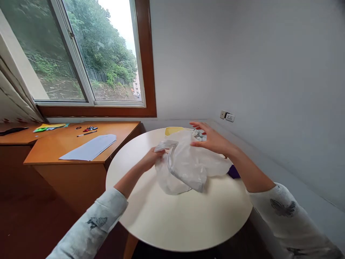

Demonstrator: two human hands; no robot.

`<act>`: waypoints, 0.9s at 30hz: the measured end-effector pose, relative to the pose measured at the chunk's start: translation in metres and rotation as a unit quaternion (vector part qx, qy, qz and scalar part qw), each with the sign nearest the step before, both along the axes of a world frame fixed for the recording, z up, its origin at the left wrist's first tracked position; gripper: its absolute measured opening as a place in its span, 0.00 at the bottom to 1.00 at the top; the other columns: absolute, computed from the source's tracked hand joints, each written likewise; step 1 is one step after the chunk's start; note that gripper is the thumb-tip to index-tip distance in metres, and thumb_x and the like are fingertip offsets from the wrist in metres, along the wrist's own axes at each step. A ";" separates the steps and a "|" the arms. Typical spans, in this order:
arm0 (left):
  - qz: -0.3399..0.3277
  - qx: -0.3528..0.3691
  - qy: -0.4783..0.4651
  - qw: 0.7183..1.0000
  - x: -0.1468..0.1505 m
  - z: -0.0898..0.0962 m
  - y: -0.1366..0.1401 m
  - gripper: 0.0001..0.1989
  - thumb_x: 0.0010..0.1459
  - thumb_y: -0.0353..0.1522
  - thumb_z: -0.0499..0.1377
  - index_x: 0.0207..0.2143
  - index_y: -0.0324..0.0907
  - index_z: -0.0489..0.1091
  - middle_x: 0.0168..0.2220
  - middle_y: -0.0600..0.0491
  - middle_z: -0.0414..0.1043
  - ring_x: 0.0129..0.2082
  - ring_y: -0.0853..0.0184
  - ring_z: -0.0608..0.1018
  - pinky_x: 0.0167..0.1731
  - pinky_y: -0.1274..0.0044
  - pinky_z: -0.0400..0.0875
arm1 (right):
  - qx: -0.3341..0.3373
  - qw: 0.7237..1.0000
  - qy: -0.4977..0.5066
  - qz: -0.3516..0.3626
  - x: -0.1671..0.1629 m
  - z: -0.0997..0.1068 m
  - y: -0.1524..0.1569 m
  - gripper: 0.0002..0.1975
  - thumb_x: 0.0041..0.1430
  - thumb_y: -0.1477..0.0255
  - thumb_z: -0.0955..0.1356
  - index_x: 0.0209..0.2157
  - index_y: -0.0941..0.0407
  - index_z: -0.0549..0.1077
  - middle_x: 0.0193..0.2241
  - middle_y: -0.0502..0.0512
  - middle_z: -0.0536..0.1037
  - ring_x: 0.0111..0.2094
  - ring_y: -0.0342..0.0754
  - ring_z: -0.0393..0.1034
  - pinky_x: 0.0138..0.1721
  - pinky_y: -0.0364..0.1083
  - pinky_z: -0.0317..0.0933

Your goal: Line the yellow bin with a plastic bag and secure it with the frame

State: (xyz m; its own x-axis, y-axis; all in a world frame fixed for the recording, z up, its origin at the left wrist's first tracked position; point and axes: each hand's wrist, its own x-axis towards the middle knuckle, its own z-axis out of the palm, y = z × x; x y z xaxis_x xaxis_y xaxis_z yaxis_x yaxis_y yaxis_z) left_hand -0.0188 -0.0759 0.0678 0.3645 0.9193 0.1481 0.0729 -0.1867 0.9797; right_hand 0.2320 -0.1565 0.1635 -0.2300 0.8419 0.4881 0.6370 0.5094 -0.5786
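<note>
Far to the left, a wooden counter (81,147) is standing under the window (81,54), and it is carrying a dark flat object (12,131) at its far left end, then some yellow and green paper sheets (51,126), a pair of red-handled scissors (90,128), a pen (86,133) and a pale grey sheet of paper (90,147) cut to a point at one end.

Next to it, the round white counter (175,216) is sitting in front of the person. The left hand (152,158) is reaching in from a pale printed sleeve and is closing its fingers on a bunched edge of a translucent white plastic bag (185,167), pinching the twisted part that is rising toward the middle. The bag is lying crumpled on the far half of the round counter, between the two hands (its contents cannot be made out through the plastic).

Just behind the bag, a yellow object (172,130) is peeking out near the far rim. The right hand (211,138) is hovering over the top right of the bag with its fingers spread and loosely curved, touching the plastic near a small shiny bit there but not clearly clamping anything. Under the right forearm, a purple thing (234,172) is showing at the bag's right edge. On the wall beyond, a socket (228,116) is sitting low
</note>
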 end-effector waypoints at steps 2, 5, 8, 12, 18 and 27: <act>-0.018 -0.025 0.010 0.999 -0.026 0.012 0.005 0.15 0.43 0.37 0.61 0.34 0.38 0.73 0.30 0.49 0.76 0.30 0.60 0.77 0.29 0.70 0.72 | -0.042 0.997 -0.063 -0.004 0.007 -0.018 0.007 0.45 0.39 0.61 0.73 0.58 0.43 0.52 0.57 0.54 0.58 0.56 0.54 0.55 0.51 0.54 0.55; -0.046 -0.046 0.024 0.998 -0.055 0.029 0.004 0.20 0.38 0.34 0.64 0.38 0.41 0.73 0.31 0.50 0.75 0.32 0.58 0.77 0.30 0.70 0.73 | -0.137 0.983 -0.124 0.013 0.006 -0.057 0.019 0.54 0.32 0.60 0.75 0.61 0.50 0.48 0.58 0.61 0.56 0.56 0.57 0.55 0.51 0.54 0.54; -0.085 -0.061 0.046 0.993 -0.073 0.036 0.003 0.26 0.36 0.34 0.66 0.43 0.44 0.71 0.39 0.47 0.75 0.37 0.55 0.76 0.30 0.70 0.73 | -0.171 0.972 -0.153 0.047 -0.008 -0.100 0.027 0.55 0.28 0.61 0.76 0.59 0.52 0.52 0.56 0.63 0.60 0.54 0.57 0.57 0.50 0.53 0.55; -0.078 -0.053 0.147 0.985 -0.100 0.040 0.020 0.29 0.32 0.32 0.68 0.43 0.45 0.72 0.39 0.45 0.75 0.36 0.53 0.77 0.27 0.70 0.73 | -0.193 0.962 -0.191 0.038 -0.026 -0.132 0.031 0.34 0.34 0.67 0.74 0.48 0.50 0.68 0.43 0.54 0.74 0.43 0.53 0.68 0.39 0.46 0.60; 0.044 0.054 0.231 0.970 -0.147 0.073 0.033 0.39 0.29 0.28 0.69 0.49 0.49 0.66 0.51 0.47 0.66 0.54 0.52 0.66 0.47 0.63 0.65 | -0.174 0.961 -0.206 -0.055 -0.029 -0.118 0.034 0.04 0.43 0.72 0.69 0.26 0.54 0.74 0.28 0.52 0.76 0.29 0.48 0.69 0.25 0.41 0.53; 0.023 0.172 0.238 0.956 -0.027 0.001 -0.043 0.60 0.20 0.39 0.72 0.60 0.51 0.49 0.63 0.40 0.41 0.62 0.43 0.39 0.51 0.47 0.25 | -0.079 0.961 -0.251 -0.085 -0.072 -0.063 0.021 0.17 0.47 0.73 0.65 0.42 0.50 0.70 0.33 0.53 0.76 0.34 0.50 0.68 0.27 0.43 0.52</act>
